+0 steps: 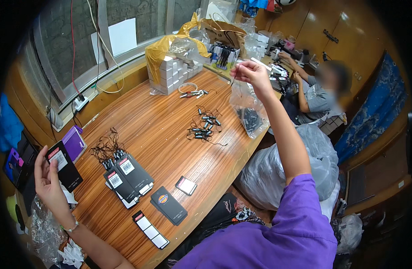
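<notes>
My left hand [49, 190] grips a black hang tag [71, 175] with a white barcode sticker at the table's left side. My right hand [256, 77] is raised over the far right edge, fingertips pinched on a thin black cord [233, 81]. Whether that cord reaches the hang tag, I cannot tell. Between my arms lies a stack of black stickered tags [136, 170], with tangled black cords [108, 145] at its far end. Nearer me are a black tag with a round logo [169, 205], a small sticker stack [186, 185] and a strip with white labels [150, 229].
Loose black cords with small toggles [207, 125] lie mid-table. Beyond are white boxes [174, 71] under yellow plastic. A clear bag of black pieces [251, 119] overhangs the right edge, near a large plastic sack [277, 175]. A co-worker [320, 94] sits at the far right.
</notes>
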Action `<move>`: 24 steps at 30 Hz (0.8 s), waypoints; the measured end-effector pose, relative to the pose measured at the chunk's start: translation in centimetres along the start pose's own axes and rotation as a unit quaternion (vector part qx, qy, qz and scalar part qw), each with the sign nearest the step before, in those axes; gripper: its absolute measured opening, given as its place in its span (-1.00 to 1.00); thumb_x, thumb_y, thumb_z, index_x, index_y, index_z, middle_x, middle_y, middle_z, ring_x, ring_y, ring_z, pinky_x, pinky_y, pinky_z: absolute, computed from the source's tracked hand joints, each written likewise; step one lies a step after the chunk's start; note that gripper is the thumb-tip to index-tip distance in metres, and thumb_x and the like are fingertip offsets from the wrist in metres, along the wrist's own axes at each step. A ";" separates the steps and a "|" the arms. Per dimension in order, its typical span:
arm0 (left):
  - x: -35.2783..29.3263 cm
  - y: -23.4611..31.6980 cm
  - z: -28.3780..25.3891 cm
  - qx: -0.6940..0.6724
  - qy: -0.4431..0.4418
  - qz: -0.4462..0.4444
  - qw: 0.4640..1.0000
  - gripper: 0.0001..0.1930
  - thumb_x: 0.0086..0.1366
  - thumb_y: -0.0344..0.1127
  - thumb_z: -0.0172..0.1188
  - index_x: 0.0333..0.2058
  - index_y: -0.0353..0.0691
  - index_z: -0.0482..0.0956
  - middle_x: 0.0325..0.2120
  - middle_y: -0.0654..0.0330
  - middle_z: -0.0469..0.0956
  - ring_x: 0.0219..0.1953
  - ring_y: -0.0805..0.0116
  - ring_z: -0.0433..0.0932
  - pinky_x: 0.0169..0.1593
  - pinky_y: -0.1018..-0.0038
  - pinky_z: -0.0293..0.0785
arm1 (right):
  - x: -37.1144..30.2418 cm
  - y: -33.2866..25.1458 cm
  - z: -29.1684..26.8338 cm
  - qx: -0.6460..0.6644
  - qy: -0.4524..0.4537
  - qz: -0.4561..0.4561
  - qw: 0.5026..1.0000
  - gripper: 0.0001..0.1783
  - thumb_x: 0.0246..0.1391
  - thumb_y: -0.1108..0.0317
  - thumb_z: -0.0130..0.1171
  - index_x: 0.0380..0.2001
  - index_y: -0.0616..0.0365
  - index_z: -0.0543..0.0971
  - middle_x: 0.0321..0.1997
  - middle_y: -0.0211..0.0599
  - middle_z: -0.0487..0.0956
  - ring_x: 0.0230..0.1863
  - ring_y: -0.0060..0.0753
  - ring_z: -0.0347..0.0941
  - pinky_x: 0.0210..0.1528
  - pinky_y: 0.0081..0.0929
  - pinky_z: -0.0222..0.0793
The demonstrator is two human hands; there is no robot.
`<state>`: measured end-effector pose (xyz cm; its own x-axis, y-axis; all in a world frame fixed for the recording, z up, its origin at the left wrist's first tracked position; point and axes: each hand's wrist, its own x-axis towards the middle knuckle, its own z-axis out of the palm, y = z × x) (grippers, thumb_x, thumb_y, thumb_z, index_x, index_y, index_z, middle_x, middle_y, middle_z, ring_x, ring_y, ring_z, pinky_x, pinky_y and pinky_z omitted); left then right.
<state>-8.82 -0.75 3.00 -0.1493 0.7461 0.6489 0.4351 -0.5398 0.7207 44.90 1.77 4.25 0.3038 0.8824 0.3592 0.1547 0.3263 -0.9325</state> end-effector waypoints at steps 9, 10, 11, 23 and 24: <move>-2.4 2.9 5.0 -0.067 -0.109 -0.055 0.990 -0.73 0.16 -0.58 0.06 -0.13 -0.36 0.43 -0.38 0.26 0.49 -0.33 0.62 0.43 -0.24 0.73 0.33 | -0.4 -2.1 6.5 0.044 -0.069 -0.121 0.989 -0.79 0.07 0.24 0.08 -0.40 0.14 0.59 -0.39 -0.51 0.52 -0.33 -0.73 0.33 -0.30 -0.74 0.20; -2.7 3.8 5.8 -0.091 -0.134 -0.069 0.984 -0.76 0.15 -0.59 0.06 -0.17 -0.36 0.43 -0.39 0.25 0.50 -0.33 0.61 0.45 -0.24 0.72 0.34 | -0.8 -3.1 7.8 0.079 -0.101 -0.141 0.982 -0.78 0.07 0.24 0.07 -0.41 0.15 0.59 -0.37 -0.49 0.51 -0.31 -0.71 0.33 -0.26 -0.72 0.21; -2.7 4.8 6.6 -0.114 -0.159 -0.077 0.978 -0.81 0.14 -0.59 0.06 -0.23 -0.35 0.42 -0.39 0.24 0.51 -0.34 0.59 0.47 -0.23 0.71 0.35 | -1.0 -3.8 9.1 0.101 -0.121 -0.178 0.971 -0.78 0.07 0.25 0.06 -0.42 0.17 0.59 -0.36 -0.46 0.49 -0.29 -0.68 0.33 -0.23 -0.71 0.23; -4.9 6.2 8.9 -0.284 -0.231 -0.123 0.922 -0.70 0.06 -0.29 0.27 -0.38 -0.22 0.30 -0.41 0.19 0.43 -0.56 0.37 0.51 -0.53 0.55 0.48 | -8.3 -5.1 23.4 0.216 -0.288 -0.303 0.882 -0.83 -0.08 0.27 0.16 -0.57 0.13 0.56 -0.28 -0.29 0.34 -0.13 -0.37 0.24 -0.02 -0.39 0.09; -5.2 6.4 8.8 -0.281 -0.235 -0.151 0.918 -0.68 0.04 -0.27 0.29 -0.39 -0.22 0.30 -0.45 0.21 0.41 -0.58 0.38 0.50 -0.54 0.55 0.48 | -8.8 -4.7 24.1 0.239 -0.315 -0.273 0.877 -0.83 -0.08 0.27 0.15 -0.58 0.13 0.55 -0.29 -0.30 0.34 -0.15 -0.36 0.24 -0.04 -0.40 0.09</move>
<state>2.53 -4.65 2.10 0.2691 0.9096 0.3166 -0.1094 -0.2977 0.9484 18.85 0.64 4.60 -0.2969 0.5138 0.8049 -0.3416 0.7300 -0.5920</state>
